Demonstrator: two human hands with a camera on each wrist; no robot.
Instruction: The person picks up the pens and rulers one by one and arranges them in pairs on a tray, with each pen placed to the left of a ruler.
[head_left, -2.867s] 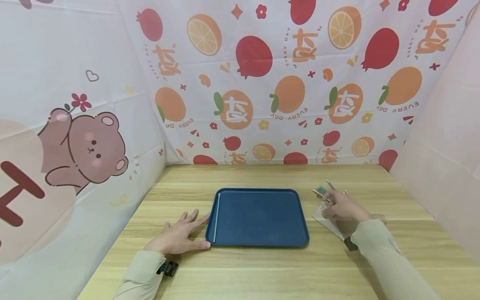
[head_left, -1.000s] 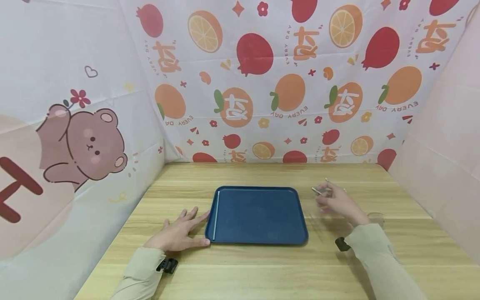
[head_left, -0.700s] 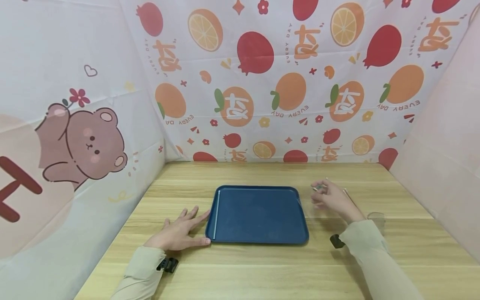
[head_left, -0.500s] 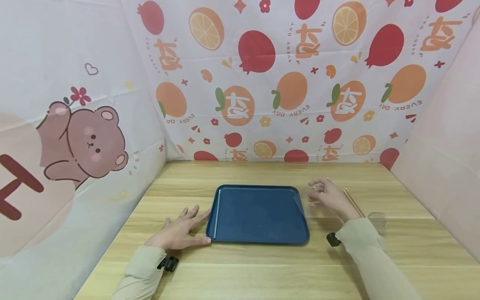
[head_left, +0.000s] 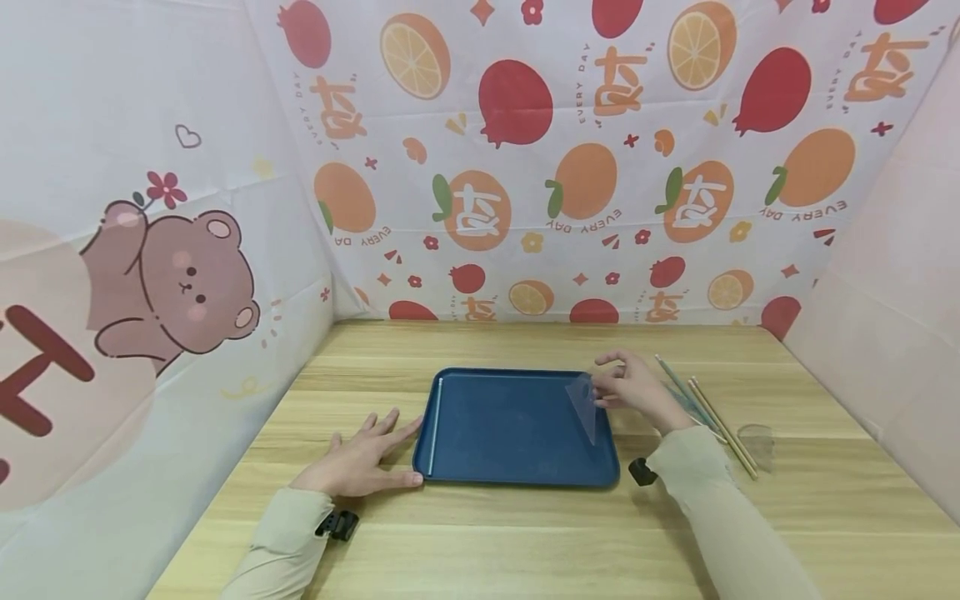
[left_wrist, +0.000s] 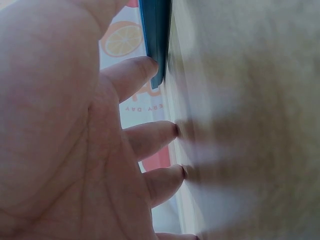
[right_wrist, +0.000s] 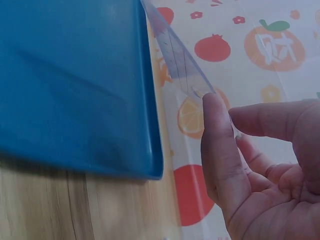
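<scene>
A clear plastic set square [head_left: 582, 408] is pinched between the thumb and fingers of my right hand [head_left: 632, 390], over the right side of the blue tray [head_left: 517, 429]. In the right wrist view the set square [right_wrist: 180, 57] slants up from the fingertips, with fine lines marked on it. My left hand [head_left: 360, 462] lies spread on the table, its thumb and index finger touching the tray's left edge. The left wrist view shows its fingertips on the wood and one at the tray rim [left_wrist: 159, 45]. A thin pale pencil [head_left: 436, 427] lies along the tray's left side.
Right of the tray lie a green pencil [head_left: 678, 379], gold-coloured pencils [head_left: 723, 429], a teal-tinted translucent piece [head_left: 681, 398] partly behind my right arm, and a clear protractor [head_left: 757, 446]. Printed cloth walls [head_left: 525, 192] enclose the wooden table at the back and sides.
My right hand has lifted the set square off the pile on the right and carried it left over the tray. The pencils there are now uncovered. My left hand has stayed in place.
</scene>
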